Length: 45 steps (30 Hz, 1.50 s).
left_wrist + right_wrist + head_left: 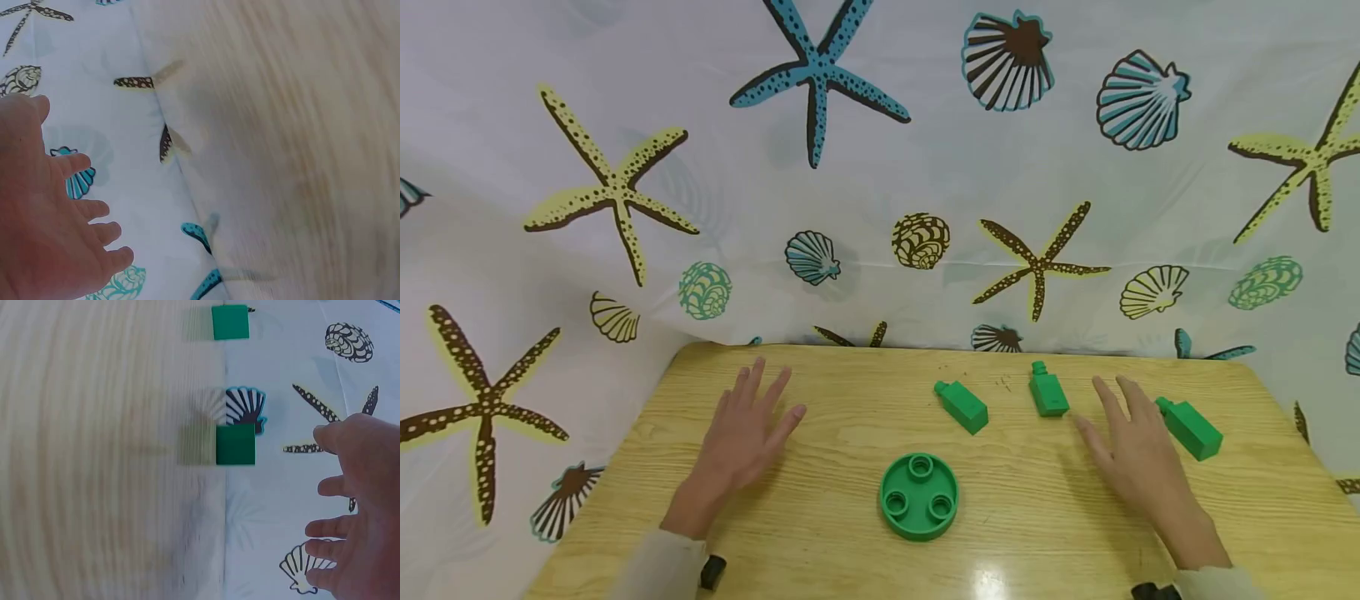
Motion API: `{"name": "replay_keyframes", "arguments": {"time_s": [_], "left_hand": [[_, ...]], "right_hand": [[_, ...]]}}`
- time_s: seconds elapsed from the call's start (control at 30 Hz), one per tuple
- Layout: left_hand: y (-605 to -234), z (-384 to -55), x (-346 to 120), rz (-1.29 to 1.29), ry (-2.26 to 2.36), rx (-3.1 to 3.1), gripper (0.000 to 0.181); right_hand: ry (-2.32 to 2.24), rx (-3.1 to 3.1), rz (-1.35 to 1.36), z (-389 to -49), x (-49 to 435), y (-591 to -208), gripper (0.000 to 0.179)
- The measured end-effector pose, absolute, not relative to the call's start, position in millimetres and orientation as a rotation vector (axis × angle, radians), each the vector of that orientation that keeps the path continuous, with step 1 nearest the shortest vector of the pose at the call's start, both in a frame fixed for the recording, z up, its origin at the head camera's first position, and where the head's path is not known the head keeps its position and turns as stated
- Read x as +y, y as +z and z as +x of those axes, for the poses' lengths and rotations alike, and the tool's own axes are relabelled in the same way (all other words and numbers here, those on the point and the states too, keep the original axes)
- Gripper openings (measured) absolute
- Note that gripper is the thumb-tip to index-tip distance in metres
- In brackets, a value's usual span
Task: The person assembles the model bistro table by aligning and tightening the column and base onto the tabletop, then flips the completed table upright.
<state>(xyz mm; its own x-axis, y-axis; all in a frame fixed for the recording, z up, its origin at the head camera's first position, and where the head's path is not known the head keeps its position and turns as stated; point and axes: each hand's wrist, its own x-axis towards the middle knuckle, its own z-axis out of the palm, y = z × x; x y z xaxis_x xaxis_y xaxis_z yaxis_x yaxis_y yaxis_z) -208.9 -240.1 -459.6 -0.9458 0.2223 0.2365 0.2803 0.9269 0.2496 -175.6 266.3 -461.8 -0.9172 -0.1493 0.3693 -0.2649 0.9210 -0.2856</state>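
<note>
A round green tray-like base point(919, 525) with three raised ring sockets lies mid-table. Behind it are three small green bottle-shaped blocks: a left bottle point(962, 407), a middle bottle point(1048, 393) and a right bottle point(1193, 431), all lying on their sides with necks pointing away. My left hand point(741, 437) is over the table's left part, fingers spread, holding nothing. Between the middle and right bottles my right hand point(1131, 446) hovers with fingers extended and nothing in it. The right wrist view shows the square ends of two green bottles point(235, 445) beside that hand.
The wooden table point(820, 467) ends at a white cloth backdrop point(865, 183) printed with starfish and shells, which also rises at both sides. Dark wrist devices point(712, 572) sit by the cuffs of both light sleeves.
</note>
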Motion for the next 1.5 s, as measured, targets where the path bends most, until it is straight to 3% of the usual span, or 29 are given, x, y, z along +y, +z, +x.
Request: {"name": "replay_keyframes", "arguments": {"time_s": [0.7, 1.23, 1.5], "left_hand": [[-445, -160, -162, -0.582, -1.402, -2.841, 0.061], [-470, -145, -131, -0.717, -1.675, -2.916, 0.098], [-474, -145, -116, -0.777, -1.577, -2.910, 0.101]], "right_hand": [[1.268, -2.471, 0.345, -197, 191, -478, 0.061], [1.496, -2.572, 0.333, -218, 153, -497, 0.066], [1.491, -2.621, 0.279, -226, 142, -500, 0.062]]}}
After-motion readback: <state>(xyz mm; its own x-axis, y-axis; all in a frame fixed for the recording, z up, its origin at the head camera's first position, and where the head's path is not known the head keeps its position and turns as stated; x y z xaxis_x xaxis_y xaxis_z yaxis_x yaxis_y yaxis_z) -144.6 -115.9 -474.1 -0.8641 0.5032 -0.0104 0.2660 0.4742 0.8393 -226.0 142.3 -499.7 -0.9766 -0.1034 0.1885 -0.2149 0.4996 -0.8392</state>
